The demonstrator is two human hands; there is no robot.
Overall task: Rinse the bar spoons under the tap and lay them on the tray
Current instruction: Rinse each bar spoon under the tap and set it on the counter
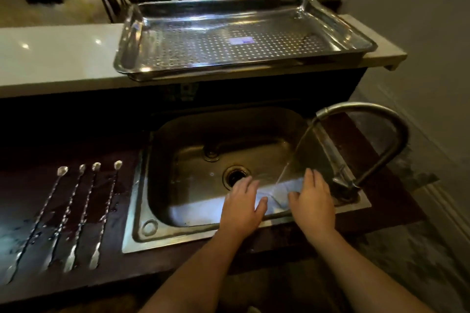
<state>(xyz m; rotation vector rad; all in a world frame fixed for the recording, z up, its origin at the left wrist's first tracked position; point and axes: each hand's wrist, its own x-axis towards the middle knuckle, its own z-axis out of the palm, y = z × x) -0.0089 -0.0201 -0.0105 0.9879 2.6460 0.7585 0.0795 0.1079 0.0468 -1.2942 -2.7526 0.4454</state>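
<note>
A steel sink [178,160] is set into a dark counter [114,256], with its drain [235,176] near the middle of the basin floor and a smaller fitting higher on the back wall. The basin holds no spoons; only a film of running water and a bright reflection along its near wall are seen. A curved tap [381,119] stands at the right rim of the sink, its spout turned over the basin, and a thin stream of water [292,160] falls from it to the basin floor. The left hand [243,204] and the right hand [314,201] are both over the near part of the basin, palms down, fingers spread and unclenched, gripping nothing; they are apart, one on each side of the stream, which lands between them. Four bar spoons [76,216] lie side by side on the counter to the left of the sink, well apart from the hands, bowls pointing away from the person, twisted stems parallel; the counter around them is wet. On the pale shelf [56,58] behind and above the sink sits a steel tray [132,33] with a perforated insert; nothing lies in it apart from a small bluish patch at the centre, which may be a label or a reflection.
</note>
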